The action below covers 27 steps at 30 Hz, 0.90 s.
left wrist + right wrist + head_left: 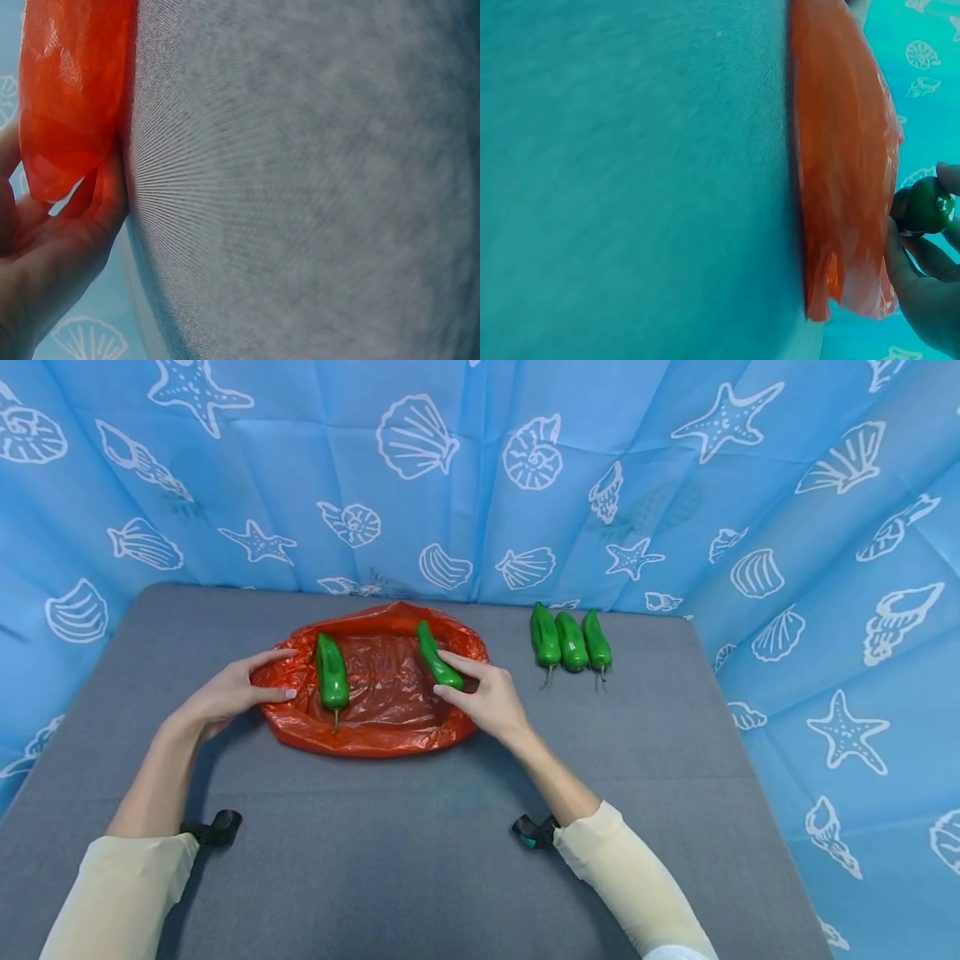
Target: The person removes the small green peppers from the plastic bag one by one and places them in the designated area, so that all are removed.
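Observation:
A red plastic bag [375, 745] lies on the table with its mouth spread wide. At its left end my left hand [228, 693] holds the rim, fingers curved about the plastic; the left wrist view shows the fingers [101, 195] against the red film. One green pepper [332, 672] lies in the left part of the bag, stem toward me. Over the bag's right side my right hand [487, 697] pinches a second green pepper [440, 660] between thumb and fingers. The right wrist view shows that pepper's rounded end [930, 206] near the bag's upper edge.
Three more green peppers, among them a middle one [572, 642], lie side by side right of the bag. A grey cloth covers the table [375, 860]. Behind and to the right hangs a blue curtain [480, 485] with white shells and starfish.

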Tool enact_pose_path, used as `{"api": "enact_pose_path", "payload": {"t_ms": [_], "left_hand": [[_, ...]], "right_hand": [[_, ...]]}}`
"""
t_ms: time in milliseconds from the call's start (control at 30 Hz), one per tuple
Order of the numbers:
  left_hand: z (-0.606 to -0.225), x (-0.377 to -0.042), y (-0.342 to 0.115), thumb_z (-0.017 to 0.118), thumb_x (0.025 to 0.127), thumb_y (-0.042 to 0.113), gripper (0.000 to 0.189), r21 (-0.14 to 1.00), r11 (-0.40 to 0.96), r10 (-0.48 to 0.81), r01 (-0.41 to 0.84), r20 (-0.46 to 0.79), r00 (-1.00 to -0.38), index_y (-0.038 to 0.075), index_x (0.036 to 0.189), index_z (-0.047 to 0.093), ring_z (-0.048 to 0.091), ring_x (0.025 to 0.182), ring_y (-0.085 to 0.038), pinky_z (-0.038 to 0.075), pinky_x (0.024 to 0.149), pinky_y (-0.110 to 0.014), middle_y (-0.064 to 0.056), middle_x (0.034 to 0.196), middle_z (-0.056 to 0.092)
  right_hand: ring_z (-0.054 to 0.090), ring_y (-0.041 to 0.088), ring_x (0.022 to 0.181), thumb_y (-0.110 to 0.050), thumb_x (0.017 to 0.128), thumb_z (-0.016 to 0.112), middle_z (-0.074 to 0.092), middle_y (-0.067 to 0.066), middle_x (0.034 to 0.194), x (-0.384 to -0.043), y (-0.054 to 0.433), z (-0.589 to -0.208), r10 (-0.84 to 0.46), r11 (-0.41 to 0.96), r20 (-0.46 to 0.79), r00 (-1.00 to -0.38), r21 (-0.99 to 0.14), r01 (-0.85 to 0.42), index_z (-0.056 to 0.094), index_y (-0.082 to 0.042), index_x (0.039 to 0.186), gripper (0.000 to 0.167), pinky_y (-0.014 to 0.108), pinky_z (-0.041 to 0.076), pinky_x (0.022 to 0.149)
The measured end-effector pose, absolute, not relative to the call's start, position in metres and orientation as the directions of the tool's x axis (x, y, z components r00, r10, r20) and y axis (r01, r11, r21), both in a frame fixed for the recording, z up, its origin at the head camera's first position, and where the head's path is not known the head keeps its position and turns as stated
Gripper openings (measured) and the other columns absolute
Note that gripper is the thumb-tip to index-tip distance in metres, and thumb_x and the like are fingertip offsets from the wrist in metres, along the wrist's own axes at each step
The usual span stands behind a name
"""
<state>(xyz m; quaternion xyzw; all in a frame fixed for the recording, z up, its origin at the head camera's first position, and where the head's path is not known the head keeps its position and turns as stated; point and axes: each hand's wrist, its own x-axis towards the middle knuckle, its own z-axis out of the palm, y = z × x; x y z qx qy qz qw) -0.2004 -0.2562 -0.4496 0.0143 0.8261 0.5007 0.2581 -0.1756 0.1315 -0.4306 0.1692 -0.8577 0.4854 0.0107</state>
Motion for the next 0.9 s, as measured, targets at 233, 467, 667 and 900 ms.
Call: {"api": "enact_pose_path", "payload": {"t_ms": [233,467,667,900], "left_hand": [[-0.450,-0.201,-0.256,0.071,0.093,0.031,0.088,0.832,0.502,0.279,-0.236,-0.414,-0.866,0.018,0.161,0.016,0.013,0.145,-0.051,0.021,0.114,-0.064,-0.026,0.163,-0.002],[-0.451,-0.201,-0.256,0.070,0.094,0.031,0.087,0.832,0.503,0.280,-0.234,-0.413,-0.867,0.019,0.161,0.016,0.013,0.145,-0.051,0.021,0.113,-0.065,-0.027,0.163,-0.001],[-0.450,-0.202,-0.256,0.070,0.094,0.031,0.087,0.831,0.498,0.279,-0.247,-0.423,-0.862,0.020,0.161,0.016,0.012,0.145,-0.052,0.022,0.113,-0.064,-0.028,0.162,-0.002],[-0.449,-0.202,-0.257,0.070,0.093,0.032,0.088,0.827,0.503,0.278,-0.250,-0.429,-0.860,0.019,0.161,0.015,0.009,0.145,-0.053,0.020,0.114,-0.065,-0.027,0.162,-0.005]], "right_hand": [[0.067,0.015,0.097,-0.016,0.087,0.078,0.063,0.006,0.134,-0.166,0.148,-0.428,-0.244,0.435,0.180,-0.953,-0.858,-0.273,0.064,-0.015,0.135,0.050,0.029,0.057,0.077],[0.067,0.014,0.105,-0.017,0.087,0.078,0.060,0.002,0.138,-0.161,0.165,-0.432,-0.204,0.446,0.166,-0.965,-0.861,-0.243,0.063,-0.019,0.135,0.051,0.032,0.057,0.084],[0.063,0.016,0.116,-0.015,0.088,0.077,0.059,0.004,0.140,-0.154,0.178,-0.436,-0.184,0.442,0.160,-0.970,-0.868,-0.227,0.062,-0.018,0.137,0.051,0.030,0.055,0.089],[0.061,0.017,0.118,-0.013,0.088,0.077,0.059,0.005,0.139,-0.146,0.194,-0.440,-0.161,0.420,0.146,-0.976,-0.885,-0.202,0.062,-0.019,0.137,0.051,0.037,0.054,0.092]]}}
